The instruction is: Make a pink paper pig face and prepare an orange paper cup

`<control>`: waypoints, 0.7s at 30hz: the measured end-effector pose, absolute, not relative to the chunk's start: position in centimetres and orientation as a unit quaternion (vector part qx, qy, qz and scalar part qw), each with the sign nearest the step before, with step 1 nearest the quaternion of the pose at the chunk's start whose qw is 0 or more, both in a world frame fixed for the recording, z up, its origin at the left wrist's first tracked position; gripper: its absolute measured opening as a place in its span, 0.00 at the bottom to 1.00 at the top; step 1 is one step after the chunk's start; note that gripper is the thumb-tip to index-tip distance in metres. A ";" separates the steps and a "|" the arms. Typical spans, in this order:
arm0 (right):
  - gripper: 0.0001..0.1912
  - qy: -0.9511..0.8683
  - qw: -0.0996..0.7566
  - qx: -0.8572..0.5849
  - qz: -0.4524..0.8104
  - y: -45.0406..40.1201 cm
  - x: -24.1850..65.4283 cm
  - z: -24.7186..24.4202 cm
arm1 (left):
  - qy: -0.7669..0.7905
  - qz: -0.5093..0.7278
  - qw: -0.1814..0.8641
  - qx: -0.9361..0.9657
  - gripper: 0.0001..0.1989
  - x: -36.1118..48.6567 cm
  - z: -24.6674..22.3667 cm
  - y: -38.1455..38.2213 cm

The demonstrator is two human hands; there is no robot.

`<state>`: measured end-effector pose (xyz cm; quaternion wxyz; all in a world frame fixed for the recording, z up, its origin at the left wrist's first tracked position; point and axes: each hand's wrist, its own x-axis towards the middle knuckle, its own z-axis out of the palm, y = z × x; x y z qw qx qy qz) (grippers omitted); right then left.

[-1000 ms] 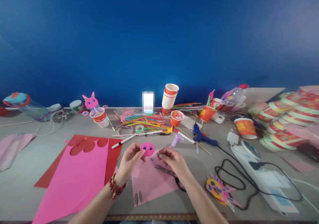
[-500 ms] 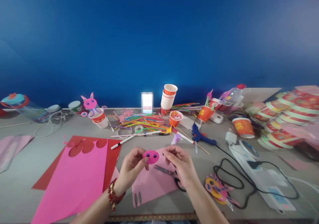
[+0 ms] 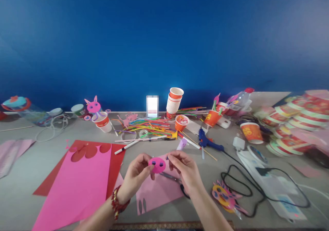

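Observation:
Between thumb and fingers, my left hand (image 3: 140, 172) pinches a round pink paper face (image 3: 158, 168) bearing two dark eye pieces. Just to its right, the thumb and forefinger of my right hand (image 3: 183, 167) are pressed together on a small dark piece (image 3: 167, 158), too small to name. Below the hands lies a light pink paper sheet (image 3: 151, 196) with two leaf-shaped cutouts near its lower left corner. Scissors (image 3: 171, 177) rest on that sheet, their handles partly hidden behind my right hand.
Left are a bright pink sheet (image 3: 79, 183) and a red sheet (image 3: 46, 186). Behind lie colourful pipe cleaners (image 3: 151, 126) and stacked paper cups (image 3: 173, 104). A blue glue gun (image 3: 209, 142) trails a black cord at right, near a power strip (image 3: 272, 186) and a yellow-pink paper craft (image 3: 223, 196).
The pink face has shifted slightly right and down in my left hand. A small dark piece now shows at my right fingertips, which stay close to the face.

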<state>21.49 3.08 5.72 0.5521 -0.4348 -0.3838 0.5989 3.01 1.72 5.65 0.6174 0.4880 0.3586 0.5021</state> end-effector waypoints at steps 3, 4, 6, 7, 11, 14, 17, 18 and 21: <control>0.09 -0.382 0.558 -0.427 0.600 3.1 21.4 5.7 | 0.351 0.500 0.612 0.503 0.10 3.1 5.4 1.5; 0.08 -0.382 0.560 -0.425 0.600 3.0 21.4 5.7 | 0.349 0.497 0.607 0.512 0.10 3.1 5.3 1.5; 0.08 -0.388 0.561 -0.422 0.597 2.9 21.3 5.7 | 0.351 0.494 0.587 0.537 0.07 3.0 5.1 1.3; 0.07 -0.394 0.561 -0.420 0.594 2.8 21.3 5.8 | 0.354 0.493 0.568 0.556 0.06 3.0 5.0 1.3; 0.05 -0.433 0.573 -0.395 0.573 2.2 21.3 6.2 | 0.329 0.495 0.412 0.691 0.06 2.6 5.2 1.4; 0.03 -0.465 0.602 -0.362 0.539 1.6 21.6 6.1 | 0.264 0.491 0.292 0.777 0.15 2.2 5.6 1.6; 0.02 -0.490 0.623 -0.343 0.504 1.1 22.1 5.6 | 0.224 0.500 0.241 0.801 0.19 1.9 6.0 1.6; 0.03 -0.497 0.626 -0.340 0.495 1.0 22.2 5.4 | 0.216 0.504 0.235 0.802 0.20 1.9 6.0 1.6; 0.05 -0.522 0.632 -0.331 0.467 0.6 22.6 5.3 | 0.206 0.511 0.228 0.803 0.21 1.8 6.0 1.5</control>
